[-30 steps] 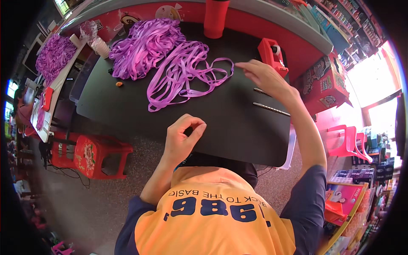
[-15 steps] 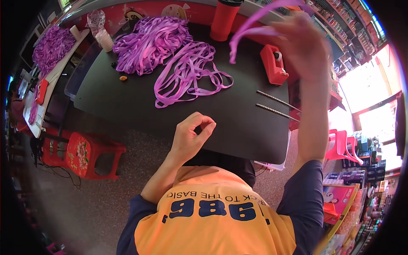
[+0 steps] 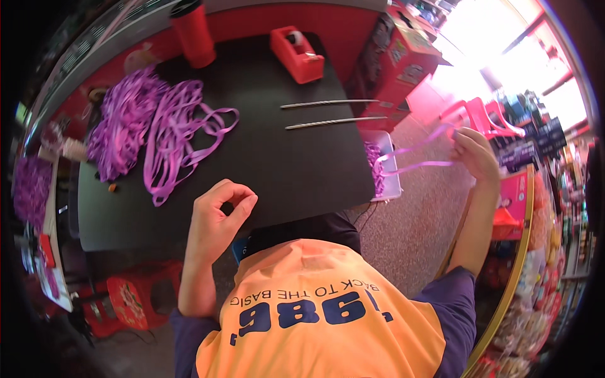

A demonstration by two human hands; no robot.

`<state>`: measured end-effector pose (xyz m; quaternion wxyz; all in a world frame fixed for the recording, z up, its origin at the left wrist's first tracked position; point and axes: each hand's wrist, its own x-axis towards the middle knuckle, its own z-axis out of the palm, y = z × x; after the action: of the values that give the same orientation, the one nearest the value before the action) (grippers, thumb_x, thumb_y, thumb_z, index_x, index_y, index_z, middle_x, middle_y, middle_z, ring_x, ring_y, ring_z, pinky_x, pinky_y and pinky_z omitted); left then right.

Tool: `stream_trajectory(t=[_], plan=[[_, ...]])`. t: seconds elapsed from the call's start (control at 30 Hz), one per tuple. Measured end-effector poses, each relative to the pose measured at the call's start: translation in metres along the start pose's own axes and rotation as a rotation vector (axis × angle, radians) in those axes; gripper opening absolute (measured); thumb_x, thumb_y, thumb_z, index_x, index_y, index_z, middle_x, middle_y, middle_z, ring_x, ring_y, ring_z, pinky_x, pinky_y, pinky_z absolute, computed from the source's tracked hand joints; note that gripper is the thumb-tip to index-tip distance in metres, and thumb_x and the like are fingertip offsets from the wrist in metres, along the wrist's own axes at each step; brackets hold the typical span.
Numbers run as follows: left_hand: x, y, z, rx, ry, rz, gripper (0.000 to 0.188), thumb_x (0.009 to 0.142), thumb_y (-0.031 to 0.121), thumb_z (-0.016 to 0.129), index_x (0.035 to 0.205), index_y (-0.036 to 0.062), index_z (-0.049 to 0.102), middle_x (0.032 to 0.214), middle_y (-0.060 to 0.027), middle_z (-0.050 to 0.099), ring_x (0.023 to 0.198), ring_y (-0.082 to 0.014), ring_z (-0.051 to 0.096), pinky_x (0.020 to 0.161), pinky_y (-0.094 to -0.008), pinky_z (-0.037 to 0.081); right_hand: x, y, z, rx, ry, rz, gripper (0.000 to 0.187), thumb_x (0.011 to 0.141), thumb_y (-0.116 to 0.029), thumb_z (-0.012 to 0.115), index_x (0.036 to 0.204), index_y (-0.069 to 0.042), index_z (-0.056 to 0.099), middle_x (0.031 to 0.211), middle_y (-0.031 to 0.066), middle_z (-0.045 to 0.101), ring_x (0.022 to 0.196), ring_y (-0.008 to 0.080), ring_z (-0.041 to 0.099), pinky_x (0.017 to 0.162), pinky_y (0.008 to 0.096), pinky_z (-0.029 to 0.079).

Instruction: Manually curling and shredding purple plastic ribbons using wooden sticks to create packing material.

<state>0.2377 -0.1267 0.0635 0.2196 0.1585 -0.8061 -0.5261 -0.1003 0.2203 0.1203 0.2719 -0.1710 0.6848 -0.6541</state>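
Out past the table's right edge, my right hand is closed on a purple ribbon. Two strands of it run from the fingers toward a clear plastic bin, where more purple ribbon lies. My left hand hovers at the table's near edge, thumb and fingertips pressed together in a ring, with nothing visible in them. Farther left on the dark table lie a loose tangle of purple ribbon loops and a thicker purple ribbon heap.
Two thin metal rods jut over the table's right edge. Behind them stand a red tape dispenser and a red cylindrical container. A red stool is at the lower left; packed shelves line the right side.
My right hand has swung down from above the table's far right, carrying the ribbon out beside the bin. The view has turned right; my left hand keeps its pinch.
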Motion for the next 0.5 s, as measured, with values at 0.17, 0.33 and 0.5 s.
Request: stream_trajectory(t=[0.17,0.33,0.5], plan=[[0.053,0.056,0.022,0.334,-0.299,0.143,0.009,0.079,0.009,0.064,0.080,0.0002,0.063,0.071,-0.0073,0.056,0.063,-0.0161,0.055,0.060,-0.0283,0.043,0.062,0.075,-0.019,0.033,0.181,0.052,0.019,0.086,-0.016,0.064,0.092,0.002,0.064,0.070,0.0022,0.058,0.061,0.0118,0.057,0.057,0.0257,0.049],[0.126,0.050,0.062,0.398,-0.312,0.261,0.014,0.081,0.009,0.062,0.089,-0.0022,0.063,0.079,-0.0093,0.063,0.072,-0.0159,0.060,0.066,-0.0275,0.046,0.134,0.112,0.021,0.156,0.121,-0.100,0.020,0.085,-0.016,0.066,0.091,0.002,0.065,0.074,0.0044,0.062,0.064,0.0120,0.060,0.060,0.0243,0.051],[0.176,0.039,0.099,0.378,-0.295,0.097,0.016,0.080,0.010,0.062,0.090,-0.0032,0.063,0.077,-0.0098,0.065,0.073,-0.0145,0.062,0.067,-0.0275,0.047,0.153,0.110,0.062,0.055,-0.136,-0.119,0.017,0.085,-0.016,0.065,0.085,0.001,0.064,0.069,0.0023,0.059,0.064,0.0106,0.057,0.061,0.0216,0.045]])
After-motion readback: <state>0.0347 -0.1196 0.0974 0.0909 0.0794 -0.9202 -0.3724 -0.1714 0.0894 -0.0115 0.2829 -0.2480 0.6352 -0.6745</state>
